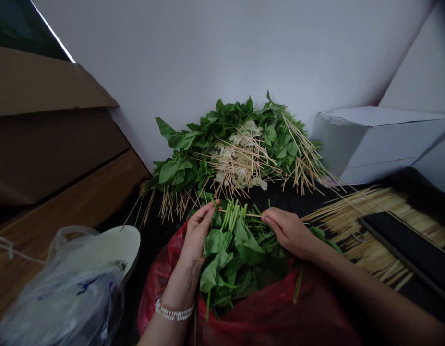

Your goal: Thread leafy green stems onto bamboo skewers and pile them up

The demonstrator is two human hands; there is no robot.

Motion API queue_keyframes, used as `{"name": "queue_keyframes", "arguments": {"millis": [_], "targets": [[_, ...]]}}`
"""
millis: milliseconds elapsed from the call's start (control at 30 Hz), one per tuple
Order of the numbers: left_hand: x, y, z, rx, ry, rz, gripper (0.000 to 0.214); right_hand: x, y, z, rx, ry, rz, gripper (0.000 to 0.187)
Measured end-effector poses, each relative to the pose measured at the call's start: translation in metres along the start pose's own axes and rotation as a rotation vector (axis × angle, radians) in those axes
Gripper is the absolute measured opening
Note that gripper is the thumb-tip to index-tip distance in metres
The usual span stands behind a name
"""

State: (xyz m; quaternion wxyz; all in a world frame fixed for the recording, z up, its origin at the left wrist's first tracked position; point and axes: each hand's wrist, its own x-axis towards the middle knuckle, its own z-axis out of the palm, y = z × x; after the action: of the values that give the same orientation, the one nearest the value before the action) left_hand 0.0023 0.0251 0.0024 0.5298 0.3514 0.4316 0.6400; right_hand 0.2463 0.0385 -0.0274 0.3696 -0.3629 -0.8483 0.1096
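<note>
My right hand is closed on a thin bamboo skewer, which points left across the middle. Several pale green stems sit side by side along it, their leaves hanging toward me. At the skewer's other end my left hand pinches a leafy green stem between thumb and fingers. Whether its fingertips also touch the skewer tip, I cannot tell. Below both hands lies an open red plastic bag filled with loose leafy greens.
Against the white wall is a heap of skewered greens and pale skewered pieces. Loose skewers and a dark phone-like slab lie right, before a white box. At left are a white bowl, clear plastic bag and cardboard box.
</note>
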Motion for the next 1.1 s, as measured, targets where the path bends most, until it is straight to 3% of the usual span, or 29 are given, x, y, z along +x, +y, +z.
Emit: {"name": "queue_keyframes", "arguments": {"millis": [200,367,433,567,800,1100], "targets": [[0.0011,-0.0035,-0.0009,0.060,0.049,0.074,0.030,-0.0020,0.0035,0.0022,-0.052,0.007,0.022,0.018],[0.0014,-0.0005,-0.0039,0.441,0.217,0.504,0.015,-0.0028,0.0039,0.0028,-0.092,-0.003,0.015,0.020],[0.0000,0.0010,-0.0033,0.553,0.227,0.611,0.012,-0.0028,0.0035,0.0026,-0.102,-0.009,0.010,0.021],[-0.0014,-0.0014,-0.0016,0.527,0.106,0.478,0.016,-0.0025,0.0025,0.0018,-0.111,-0.001,0.007,0.022],[0.0026,-0.0064,-0.0023,0.123,0.032,0.111,0.029,-0.0029,0.0037,0.0022,-0.108,0.008,0.030,0.021],[-0.0003,-0.0030,0.0010,0.050,0.008,0.028,0.037,-0.0039,0.0055,0.0035,-0.082,-0.013,0.067,0.022]]}}
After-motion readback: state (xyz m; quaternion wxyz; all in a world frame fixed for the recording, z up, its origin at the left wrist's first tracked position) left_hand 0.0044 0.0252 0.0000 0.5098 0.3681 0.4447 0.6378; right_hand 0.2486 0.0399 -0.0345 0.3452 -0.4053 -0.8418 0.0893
